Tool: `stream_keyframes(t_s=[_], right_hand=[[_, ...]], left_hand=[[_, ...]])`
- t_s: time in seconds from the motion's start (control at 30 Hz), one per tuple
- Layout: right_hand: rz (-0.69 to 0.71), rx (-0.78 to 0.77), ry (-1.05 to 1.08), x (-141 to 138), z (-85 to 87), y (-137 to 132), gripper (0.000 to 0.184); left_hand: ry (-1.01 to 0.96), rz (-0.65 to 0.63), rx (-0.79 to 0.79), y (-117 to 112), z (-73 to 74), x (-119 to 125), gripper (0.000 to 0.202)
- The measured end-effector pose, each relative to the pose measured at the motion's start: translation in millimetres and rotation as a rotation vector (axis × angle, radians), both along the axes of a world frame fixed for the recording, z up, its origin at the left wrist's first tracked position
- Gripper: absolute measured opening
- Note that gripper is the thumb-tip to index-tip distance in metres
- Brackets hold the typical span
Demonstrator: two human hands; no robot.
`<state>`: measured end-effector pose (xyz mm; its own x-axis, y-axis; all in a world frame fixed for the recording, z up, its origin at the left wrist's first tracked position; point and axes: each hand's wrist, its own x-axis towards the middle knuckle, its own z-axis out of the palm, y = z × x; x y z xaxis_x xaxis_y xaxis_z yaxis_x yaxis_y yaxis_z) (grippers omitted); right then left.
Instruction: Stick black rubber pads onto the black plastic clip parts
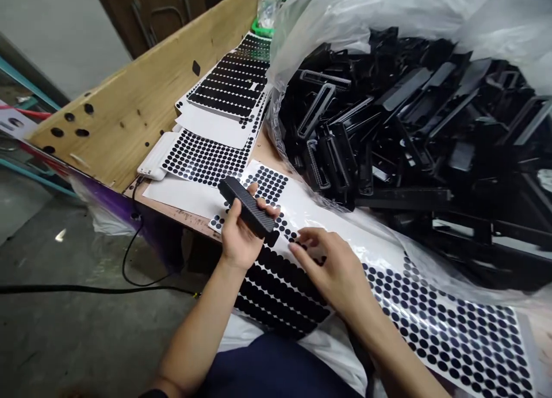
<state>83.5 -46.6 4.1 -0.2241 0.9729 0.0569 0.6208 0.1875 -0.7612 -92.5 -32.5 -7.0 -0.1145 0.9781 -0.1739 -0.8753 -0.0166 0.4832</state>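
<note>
My left hand (pixel 244 240) is wrapped round a long black plastic part (pixel 248 205) with a carbon-fibre-like texture, held tilted above the table. At the part's near end a small black sticker (pixel 271 238) juts out; how firmly it is attached I cannot tell. Just to the right hovers my right hand (pixel 334 263), thumb and index finger bent towards each other with a gap between them. Below both hands lies a sheet of large black stickers (pixel 282 291), partly hidden by the left forearm. A sheet of round black dots (pixel 271 182) is behind the held part.
A big clear plastic bag (pixel 280 107) full of black plastic parts (pixel 388 116) takes up the right side. More dot sheets (pixel 457 329) lie at front right and sticker sheets (pixel 233 79) at the back. A wooden board (pixel 142 93) edges the table; a white device (pixel 157 156) with a cable stands beside it.
</note>
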Motion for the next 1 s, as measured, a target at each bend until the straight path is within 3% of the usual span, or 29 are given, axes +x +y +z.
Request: stream_keyframes(t_s=[0.1,0.23,0.43,0.6,0.77,0.87,1.0], right_hand=[[0.111,0.101,-0.068,2.1,-9.1,-4.2,0.020],[0.172,0.071,-0.044,9.8,-8.4,-4.4,0.013],[0.048,0.120,-0.178,21.4,-8.1,20.2,0.015],[0.273,0.033,-0.368,12.8,4.2,44.2,0.013],[0.407,-0.022,-0.536,4.0,19.1,61.3,0.016],[0.405,-0.176,-0.373,5.9,24.7,68.0,0.012],[0.177,-0.471,0.247,6.4,35.9,67.0,0.028]], left_hand=[[-0.130,-0.069,-0.025,-2.4,11.6,-13.1,0.043],[-0.038,-0.134,0.050,-6.7,18.1,-21.9,0.052],[0.101,-0.255,0.140,-1.6,5.1,-19.0,0.053],[0.241,-0.303,0.113,0.4,-4.0,-9.8,0.038],[0.493,-0.404,0.197,-3.6,-14.9,-3.8,0.046],[0.468,-0.391,0.193,-5.0,-16.5,-4.1,0.048],[0.412,-0.388,0.204,-4.6,-15.8,-5.7,0.046]])
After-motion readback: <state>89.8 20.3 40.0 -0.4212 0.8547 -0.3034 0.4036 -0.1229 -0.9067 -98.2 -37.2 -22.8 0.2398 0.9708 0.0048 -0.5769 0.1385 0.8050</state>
